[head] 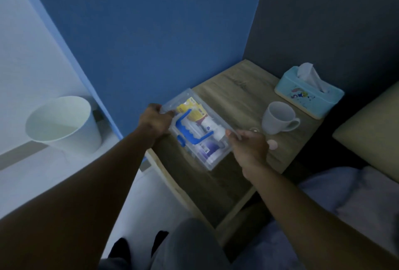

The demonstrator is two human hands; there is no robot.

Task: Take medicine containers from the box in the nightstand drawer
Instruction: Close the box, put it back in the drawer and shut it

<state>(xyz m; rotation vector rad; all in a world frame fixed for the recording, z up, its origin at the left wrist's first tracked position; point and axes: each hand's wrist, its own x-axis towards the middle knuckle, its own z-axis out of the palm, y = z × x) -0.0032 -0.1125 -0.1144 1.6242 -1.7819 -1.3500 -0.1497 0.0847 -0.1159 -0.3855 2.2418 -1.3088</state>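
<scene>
Gripping opposite ends of the clear plastic box point(197, 131), the left hand point(154, 121) and right hand point(249, 147) have fingers closed on its edges. It sits on the nightstand tabletop point(235, 97), lid shut, medicine containers point(207, 125) visible inside, near a mug point(278, 117).
</scene>
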